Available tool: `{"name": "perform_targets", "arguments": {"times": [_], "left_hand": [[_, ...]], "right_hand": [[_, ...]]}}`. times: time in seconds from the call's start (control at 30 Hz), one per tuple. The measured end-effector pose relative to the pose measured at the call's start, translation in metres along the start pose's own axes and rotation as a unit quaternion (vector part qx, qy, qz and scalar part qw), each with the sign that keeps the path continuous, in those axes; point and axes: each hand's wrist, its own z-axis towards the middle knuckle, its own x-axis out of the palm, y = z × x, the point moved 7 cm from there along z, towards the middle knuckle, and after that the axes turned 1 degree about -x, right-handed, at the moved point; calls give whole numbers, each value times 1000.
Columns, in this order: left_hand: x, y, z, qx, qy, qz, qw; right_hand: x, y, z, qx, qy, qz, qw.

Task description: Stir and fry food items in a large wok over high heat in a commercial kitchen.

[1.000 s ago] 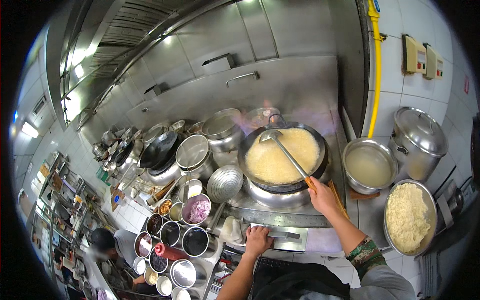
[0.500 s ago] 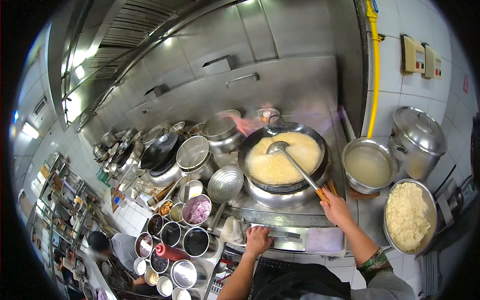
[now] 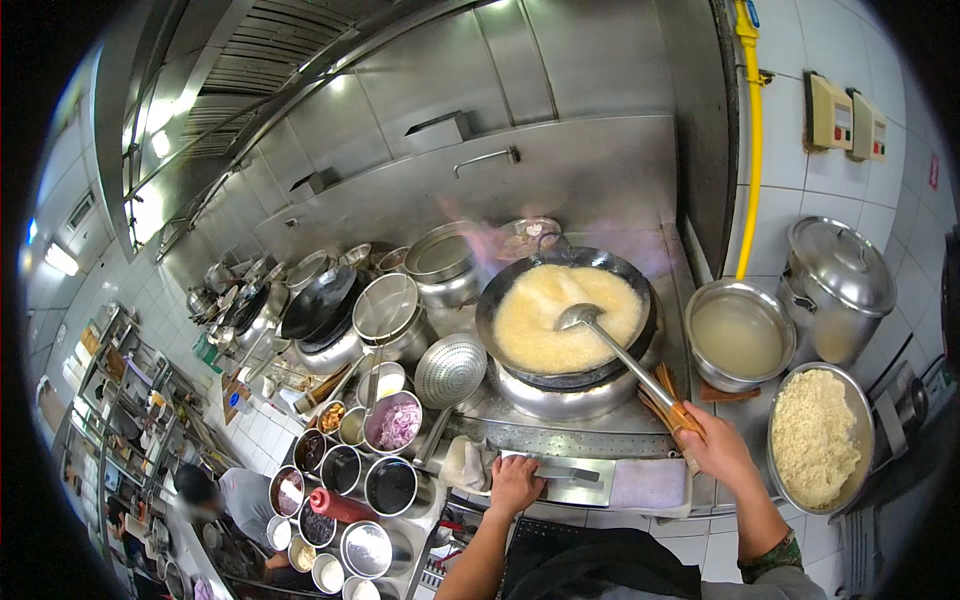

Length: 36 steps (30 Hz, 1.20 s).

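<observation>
My right hand (image 3: 722, 450) is closed round the wooden handle of a long metal ladle (image 3: 625, 350). The ladle's bowl dips into pale yellow, foamy liquid (image 3: 540, 320) in a big black wok (image 3: 487, 325) on the burner. Just beside the handle, a bundle of thin bamboo sticks (image 3: 664, 392) lies against the stove edge. My left hand (image 3: 516, 483) rests with bent fingers at the stove's front edge, between a crumpled cloth (image 3: 465, 464) and a dark metal bar (image 3: 570, 472); what its fingers close on is hidden.
Right of the wok stand a pot of cloudy liquid (image 3: 740, 335), a lidded steel pot (image 3: 845, 270) and a bowl of pale crumbly food (image 3: 820, 440). To the left are a perforated skimmer (image 3: 450, 370), chopped purple onion (image 3: 398, 422) and several seasoning pots. Another person (image 3: 245, 505) works farther left. Flames glow behind the wok.
My right hand has moved right and down, drawing the ladle toward the wok's right side. The flames behind the wok have changed shape. My left hand stays in place.
</observation>
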Motion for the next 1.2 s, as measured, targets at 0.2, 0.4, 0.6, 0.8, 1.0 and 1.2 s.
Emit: {"name": "perform_targets", "arguments": {"times": [0.2,0.4,0.6,0.8,1.0,1.2], "left_hand": [[0,-1,1,1,4,1,1000],[2,1,0,-5,8,9,1000],[4,3,1,1,5,11,1000],[2,0,3,0,5,15,1000],[-2,-2,5,-2,7,7,1000],[0,-1,5,-7,16,12,1000]], "right_hand": [[-43,5,-17,15,4,9,1000],[-80,12,-32,44,7,23,999],[-101,19,-40,36,1,28,999],[-84,0,-33,15,-31,43,998],[-44,-13,-8,9,-23,16,1000],[-12,-26,20,-3,-29,-3,1000]]}}
